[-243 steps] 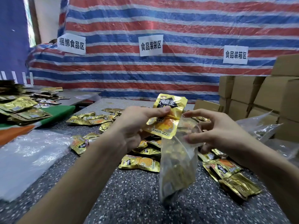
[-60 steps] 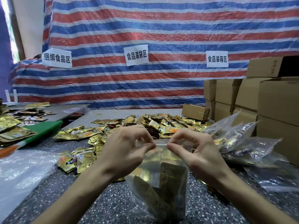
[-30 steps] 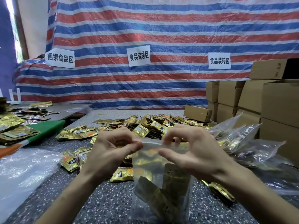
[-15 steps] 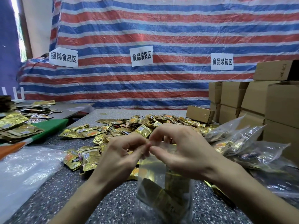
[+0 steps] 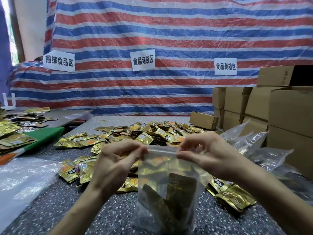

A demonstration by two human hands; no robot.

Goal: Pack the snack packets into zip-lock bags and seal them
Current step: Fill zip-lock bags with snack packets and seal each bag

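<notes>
A clear zip-lock bag point(image 5: 162, 180) stands upright on the speckled table point(image 5: 50, 212) in front of me, with gold snack packets point(image 5: 181, 189) inside it. My left hand point(image 5: 116, 160) pinches the left end of the bag's top strip. At the right end of that strip my right hand point(image 5: 208, 153) pinches it between thumb and forefinger. The strip is stretched flat between the two hands. A heap of loose gold snack packets point(image 5: 152, 133) lies behind the bag, and a few more packets point(image 5: 233, 195) lie to its right.
Filled clear bags point(image 5: 250, 143) lie at the right, in front of stacked cardboard boxes point(image 5: 288, 116). A sheet of clear plastic point(image 5: 22, 180) covers the near left. More gold packets point(image 5: 15, 133) sit on a green board at far left. A striped tarp hangs behind.
My hands, pinched together at the middle of the bag's top half a second ago, have slid apart to its two ends. Earlier my left hand held a packet at the bag's mouth.
</notes>
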